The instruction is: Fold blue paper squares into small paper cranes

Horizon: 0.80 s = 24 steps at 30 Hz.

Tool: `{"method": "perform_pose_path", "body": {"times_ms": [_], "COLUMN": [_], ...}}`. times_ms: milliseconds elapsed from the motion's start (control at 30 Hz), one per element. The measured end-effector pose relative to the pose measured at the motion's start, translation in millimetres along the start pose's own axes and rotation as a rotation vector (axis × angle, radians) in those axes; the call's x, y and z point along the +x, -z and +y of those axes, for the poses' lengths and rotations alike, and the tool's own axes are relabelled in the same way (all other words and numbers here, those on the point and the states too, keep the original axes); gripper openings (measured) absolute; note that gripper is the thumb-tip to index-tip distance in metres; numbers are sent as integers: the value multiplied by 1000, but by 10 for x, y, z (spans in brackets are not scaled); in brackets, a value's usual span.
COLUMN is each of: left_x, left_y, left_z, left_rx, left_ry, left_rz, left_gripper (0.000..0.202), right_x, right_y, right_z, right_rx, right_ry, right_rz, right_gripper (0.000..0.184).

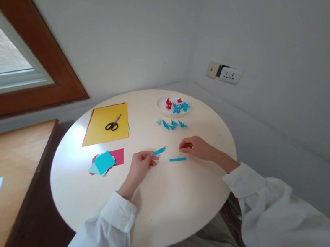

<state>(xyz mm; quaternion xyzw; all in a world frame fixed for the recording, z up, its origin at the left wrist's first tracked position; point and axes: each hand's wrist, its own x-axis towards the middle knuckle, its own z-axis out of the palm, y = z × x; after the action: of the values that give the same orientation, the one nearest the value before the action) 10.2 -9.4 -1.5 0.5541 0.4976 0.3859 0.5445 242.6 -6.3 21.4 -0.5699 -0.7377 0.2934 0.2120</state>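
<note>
Between its thumb and fingers, my left hand (143, 162) pinches a blue paper strip (159, 151), whose free end points right and looks uneven. On the table just below and right of it lies a second, straight blue strip (177, 159). My right hand (195, 148) is above the right end of that lying strip, its fingers curled and closed; whether anything small is between them cannot be made out. Beyond the hands, several folded blue paper cranes (174, 124) stand in a loose row, with a paler folded piece (158, 121) at their left.
A white plate (159, 108) holds red and blue folded cranes. Black-handled scissors (113, 125) lie on yellow sheets (99, 131) at the back left. Square papers (104, 163) are stacked left of my left hand. The round table (174, 211) stands by a wall and a wooden desk (16, 166).
</note>
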Motion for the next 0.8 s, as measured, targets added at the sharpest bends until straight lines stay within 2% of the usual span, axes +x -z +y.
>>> {"method": "perform_pose_path", "body": {"times_ms": [100, 167, 233, 400, 633, 800], "left_x": [9, 12, 12, -2, 0, 6], "left_y": [3, 4, 9, 16, 8, 4], "left_z": [-9, -22, -38, -44, -46, -65], "left_rx": [-20, -35, -61, -118, -170, -200], "left_ry": [13, 20, 29, 43, 53, 53], "left_rz": [20, 27, 27, 43, 54, 14], "left_gripper": [25, 26, 27, 27, 28, 30], "right_x": [-87, -116, -119, -76, -101, -133], "right_y": [-57, -111, -155, -213, -246, -296], "right_z": [49, 43, 29, 33, 26, -171], "right_rx": [66, 78, 32, -91, -101, -1], "right_ry": [51, 88, 130, 190, 179, 249], "right_rz": [-10, -23, -15, 10, 108, 209], "right_gripper": [18, 13, 9, 14, 13, 12]}}
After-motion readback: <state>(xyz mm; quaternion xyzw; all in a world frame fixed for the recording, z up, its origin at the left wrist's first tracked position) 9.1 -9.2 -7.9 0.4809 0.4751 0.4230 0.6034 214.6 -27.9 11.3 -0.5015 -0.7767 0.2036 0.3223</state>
